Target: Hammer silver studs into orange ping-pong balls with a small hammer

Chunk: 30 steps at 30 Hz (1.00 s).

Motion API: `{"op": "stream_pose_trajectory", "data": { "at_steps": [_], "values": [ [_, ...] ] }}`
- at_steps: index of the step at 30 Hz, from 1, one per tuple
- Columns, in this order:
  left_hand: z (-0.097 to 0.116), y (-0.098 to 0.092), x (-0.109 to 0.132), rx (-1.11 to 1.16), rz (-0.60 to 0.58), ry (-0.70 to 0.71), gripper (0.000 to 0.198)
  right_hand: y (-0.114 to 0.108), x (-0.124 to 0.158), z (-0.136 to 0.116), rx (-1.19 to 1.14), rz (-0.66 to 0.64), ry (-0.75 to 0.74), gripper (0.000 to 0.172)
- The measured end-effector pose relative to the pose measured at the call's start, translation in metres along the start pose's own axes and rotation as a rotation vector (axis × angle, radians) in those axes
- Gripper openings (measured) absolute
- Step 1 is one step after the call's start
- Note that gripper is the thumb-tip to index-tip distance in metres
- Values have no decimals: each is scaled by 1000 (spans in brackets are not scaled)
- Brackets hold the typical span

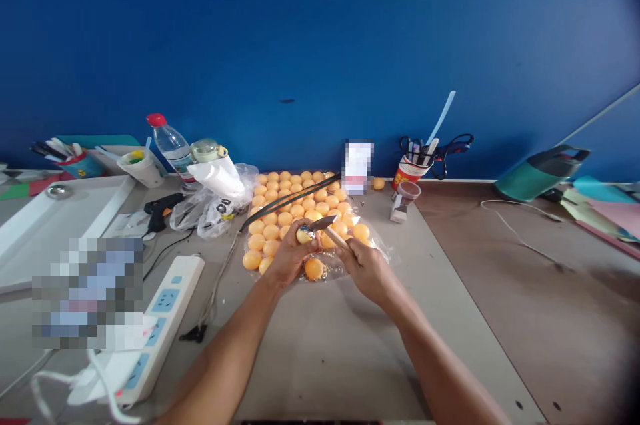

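Observation:
My left hand (290, 253) is closed around an orange ping-pong ball (303, 235), held just above the table. My right hand (364, 265) grips the pale handle of a small knife (326, 226), and its blade tip rests on the ball. Beneath and behind both hands lies a clear plastic sheet (380, 250) covered with several orange balls (285, 205). One loose ball (314, 269) sits between my wrists.
A white power strip (165, 308) lies at left, with a black glue gun (160, 206), crumpled plastic bags (215, 208) and a water bottle (171, 145) behind it. A red cup with scissors (410, 170) stands at the back right, a white cable (520, 225) beyond it.

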<state>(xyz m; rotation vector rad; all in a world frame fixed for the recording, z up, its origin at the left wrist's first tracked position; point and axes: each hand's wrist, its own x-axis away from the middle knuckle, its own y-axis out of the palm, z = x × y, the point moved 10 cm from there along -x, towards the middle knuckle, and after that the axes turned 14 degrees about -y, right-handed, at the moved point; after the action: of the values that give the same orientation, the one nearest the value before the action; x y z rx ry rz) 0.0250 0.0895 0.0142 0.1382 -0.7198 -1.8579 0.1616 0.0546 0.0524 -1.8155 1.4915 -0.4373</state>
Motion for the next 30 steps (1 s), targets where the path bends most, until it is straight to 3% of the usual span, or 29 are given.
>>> {"op": "stream_pose_trajectory", "data": {
  "at_steps": [4, 9, 22, 30],
  "values": [
    [2, 2, 1, -25, -15, 29, 41, -6, 0, 1, 0, 62, -1, 31],
    [-3, -6, -2, -101, 34, 18, 43, 2, 0, 4, 23, 2, 12, 31],
    [-6, -13, -4, -225, 127, 3, 45, -3, 0, 3, 2, 68, -15, 30],
    [-3, -14, -4, -313, 167, 26, 44, 1, 0, 4, 27, 31, -5, 30]
  ]
}}
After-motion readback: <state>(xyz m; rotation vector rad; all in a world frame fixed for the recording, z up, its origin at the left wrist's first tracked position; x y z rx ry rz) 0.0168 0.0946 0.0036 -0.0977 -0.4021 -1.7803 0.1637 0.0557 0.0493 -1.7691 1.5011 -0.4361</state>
